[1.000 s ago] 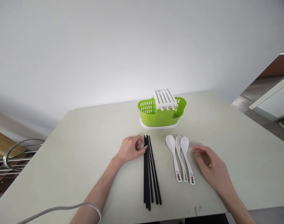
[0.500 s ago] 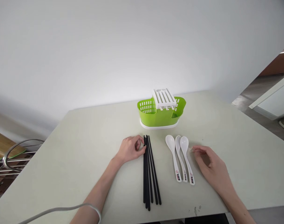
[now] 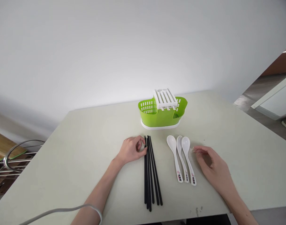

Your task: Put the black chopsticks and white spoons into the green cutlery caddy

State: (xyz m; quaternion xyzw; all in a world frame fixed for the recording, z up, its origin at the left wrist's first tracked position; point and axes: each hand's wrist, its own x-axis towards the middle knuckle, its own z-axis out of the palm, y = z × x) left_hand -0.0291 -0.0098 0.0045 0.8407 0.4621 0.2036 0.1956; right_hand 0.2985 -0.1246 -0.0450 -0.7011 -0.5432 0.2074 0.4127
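Several black chopsticks (image 3: 150, 175) lie in a loose bundle on the table, their thin ends pointing away from me. At their left, near the thin ends, rests my left hand (image 3: 131, 149), thumb and forefinger curled with a gap between them. Its fingertips touch or nearly touch the outermost chopstick and hold nothing. Three white spoons lie side by side, bowls away from me: the left spoon (image 3: 175, 156), the middle spoon (image 3: 182, 159) and the right spoon (image 3: 188, 159). Beside the right spoon my right hand (image 3: 212, 167) rests with loosely bent fingers, apart from it and empty.
Behind the chopsticks and spoons stands a green cutlery basket (image 3: 160, 120) with a white slotted top (image 3: 165, 99) and a white base. A grey cable (image 3: 60, 210) crosses my left forearm. A metal rack (image 3: 13, 162) with a wooden board stands off the table's left edge.
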